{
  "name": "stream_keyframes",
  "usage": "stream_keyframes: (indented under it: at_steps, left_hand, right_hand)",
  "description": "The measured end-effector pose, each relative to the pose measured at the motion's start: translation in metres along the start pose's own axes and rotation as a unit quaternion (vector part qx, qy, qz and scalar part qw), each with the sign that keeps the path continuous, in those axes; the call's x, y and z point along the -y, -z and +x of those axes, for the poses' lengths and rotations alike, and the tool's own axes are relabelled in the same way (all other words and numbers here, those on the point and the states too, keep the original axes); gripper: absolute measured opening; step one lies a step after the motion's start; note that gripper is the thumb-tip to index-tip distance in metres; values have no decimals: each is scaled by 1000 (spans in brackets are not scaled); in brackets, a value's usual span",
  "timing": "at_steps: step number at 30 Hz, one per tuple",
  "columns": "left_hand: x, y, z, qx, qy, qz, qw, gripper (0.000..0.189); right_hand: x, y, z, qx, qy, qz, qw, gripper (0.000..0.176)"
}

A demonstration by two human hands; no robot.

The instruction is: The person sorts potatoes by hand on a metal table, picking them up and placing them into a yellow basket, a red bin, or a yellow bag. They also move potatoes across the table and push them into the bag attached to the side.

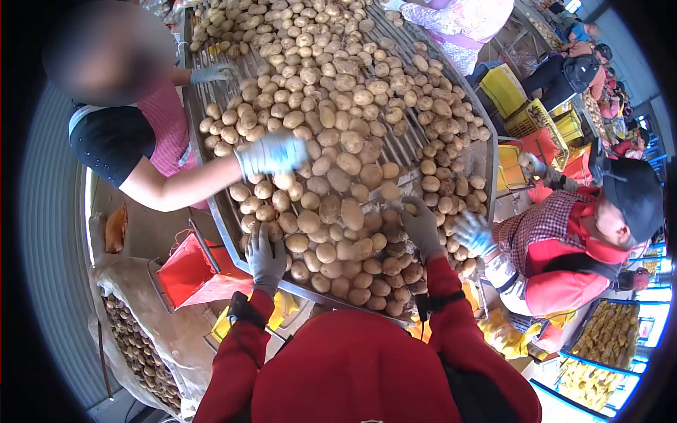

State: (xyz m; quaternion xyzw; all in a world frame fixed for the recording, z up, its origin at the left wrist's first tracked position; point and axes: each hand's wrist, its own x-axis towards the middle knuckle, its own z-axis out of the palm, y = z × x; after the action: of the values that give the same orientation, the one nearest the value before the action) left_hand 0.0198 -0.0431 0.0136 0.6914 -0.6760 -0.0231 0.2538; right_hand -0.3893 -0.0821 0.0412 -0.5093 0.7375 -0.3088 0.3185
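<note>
Potatoes (310, 141) cover a slatted sorting table (247, 266) in front of me. My left hand (266, 259), in a grey glove, rests at the table's near left edge with its fingers spread against the potatoes. Farther right, my right hand (422, 229), also gloved in grey, reaches over the pile; its fingertips are among potatoes beside a pale bar (388, 199), and whether they grip one is hidden.
At the left a co-worker's blurred gloved hand (273, 154) reaches over the potatoes. Another co-worker's gloved hand (474, 234) is at the right edge. Below stand a red bag (194, 271) and yellow crates (529, 120).
</note>
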Motion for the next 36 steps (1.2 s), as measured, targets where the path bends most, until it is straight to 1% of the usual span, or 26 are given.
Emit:
stream_keyframes:
  at_steps: [1, 3, 4, 5, 6, 7, 9, 11, 13, 14, 15, 16, 18, 20, 23, 24, 25, 26, 27, 28, 31, 32, 33, 34, 35, 36]
  left_hand:
    - [-7, 2, -8, -11, 1, -63, 998, 50]
    - [-43, 27, -23, -12, 23, -186, 982, 45]
    - [-67, 34, -33, 36, 77, -361, 929, 38]
    - [-69, 28, -47, 208, 160, -486, 833, 39]
    - [-72, 22, -61, 356, 270, -538, 714, 39]
    - [-89, 33, -56, 395, 182, -574, 694, 39]
    - [-122, 57, -48, 456, 7, -647, 611, 41]
    - [-115, 16, -87, 394, 106, -685, 603, 43]
    - [-97, 25, -93, 343, 202, -764, 507, 47]
    - [-95, 45, -92, 329, 238, -819, 406, 49]
    - [-92, 63, -93, 315, 261, -864, 294, 52]
    - [-84, 77, -101, 312, 318, -877, 182, 54]
    - [-65, 77, -123, 223, 257, -853, 397, 54]
    - [-60, 68, -140, 188, 211, -858, 430, 51]
    - [-26, 70, -142, 169, 174, -937, 250, 41]
    - [-7, 75, -142, 152, 157, -954, 204, 38]
    - [6, 80, -143, 97, 178, -946, 254, 40]
    - [17, 86, -142, 33, 218, -913, 345, 42]
    - [26, 92, -139, -34, 269, -849, 454, 44]
    - [38, 94, -137, -103, 326, -757, 556, 47]
    - [127, 115, -122, -187, 371, -862, 290, 34]
    - [157, 114, -115, -220, 374, -870, 234, 31]
    - [184, 111, -111, -246, 371, -863, 239, 29]
    - [205, 104, -107, -264, 370, -846, 279, 28]
    - [219, 97, -106, -269, 370, -823, 336, 27]
    - [225, 85, -109, -253, 366, -778, 444, 27]
  right_hand:
    - [-13, -1, -17, 17, -19, 131, 991, 39]
    - [-26, 8, -41, 71, -72, 371, 923, 40]
    - [-6, 19, -56, 100, -72, 480, 869, 39]
    - [6, 21, -71, 137, -84, 486, 859, 40]
    - [18, 20, -81, 177, -92, 492, 848, 40]
    - [31, 16, -89, 219, -98, 497, 834, 41]
    - [76, 6, -107, 298, -82, 384, 870, 41]
    - [125, -16, -137, 360, 0, 136, 923, 40]
    - [137, -46, -161, 332, 244, 25, 911, 41]
    - [142, -58, -166, 301, 360, -19, 883, 41]
    - [153, -69, -166, 311, 417, -19, 854, 43]
    - [159, -77, -168, 312, 466, -20, 827, 44]
    - [171, -83, -175, 329, 532, -19, 780, 45]
    - [194, -89, -180, 361, 566, -23, 741, 45]
    - [211, -112, -185, 400, 498, 53, 768, 37]
    - [218, -114, -188, 388, 489, 87, 776, 40]
    - [217, -118, -188, 372, 487, 79, 787, 42]
    - [211, -122, -183, 354, 486, 76, 795, 43]
    - [205, -125, -179, 335, 485, 75, 804, 44]
    - [198, -125, -178, 337, 446, 66, 827, 43]
    - [174, -120, -177, 331, 399, 34, 854, 41]
    - [166, -116, -178, 341, 372, 26, 863, 40]
    - [158, -111, -179, 349, 341, 17, 872, 39]
    - [152, -109, -178, 356, 311, 6, 881, 38]
    - [148, -110, -177, 338, 356, 0, 871, 36]
    - [140, -111, -174, 315, 399, -6, 861, 35]
